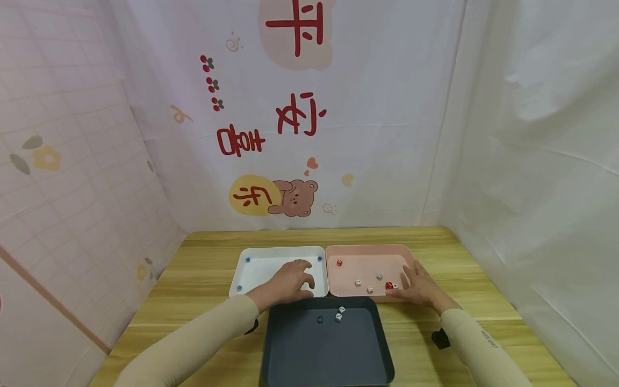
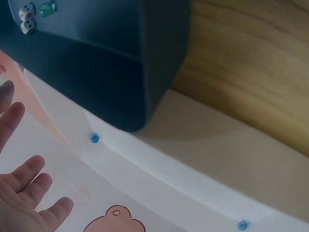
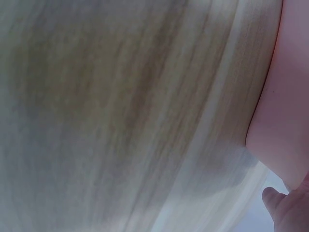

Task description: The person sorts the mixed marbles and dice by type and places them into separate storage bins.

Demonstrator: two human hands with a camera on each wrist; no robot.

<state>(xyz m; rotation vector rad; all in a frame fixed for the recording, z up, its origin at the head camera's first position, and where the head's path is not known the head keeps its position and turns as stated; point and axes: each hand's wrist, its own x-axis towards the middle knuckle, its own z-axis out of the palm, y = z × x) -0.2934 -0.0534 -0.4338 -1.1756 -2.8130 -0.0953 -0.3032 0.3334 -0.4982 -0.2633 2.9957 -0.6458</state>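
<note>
My left hand (image 1: pixel 287 282) is above the white tray (image 1: pixel 278 251), palm down, its fingers spread and holding nothing. Small blue beads (image 1: pixel 247 260) lie in that tray's corners; the left wrist view shows one blue bead (image 2: pixel 95 138) near the fingers (image 2: pixel 36 188). Over the right side of the pink tray (image 1: pixel 367 251) is my right hand (image 1: pixel 419 285), fingers apart at the rim. Close to its thumb lie a red bead-like piece (image 1: pixel 389 285) and a white die (image 1: pixel 395 286). Whether its fingers touch the rim I cannot tell.
In front stands a dark tray (image 1: pixel 329 355) with two white dice (image 1: pixel 339 317) and a green bead (image 1: pixel 320 319). The pink tray also has a red die (image 1: pixel 339 263) and several white dice (image 1: pixel 358 282). All trays stand on a wooden table (image 1: pixel 213 269), with printed cloth (image 1: pixel 387 134) behind.
</note>
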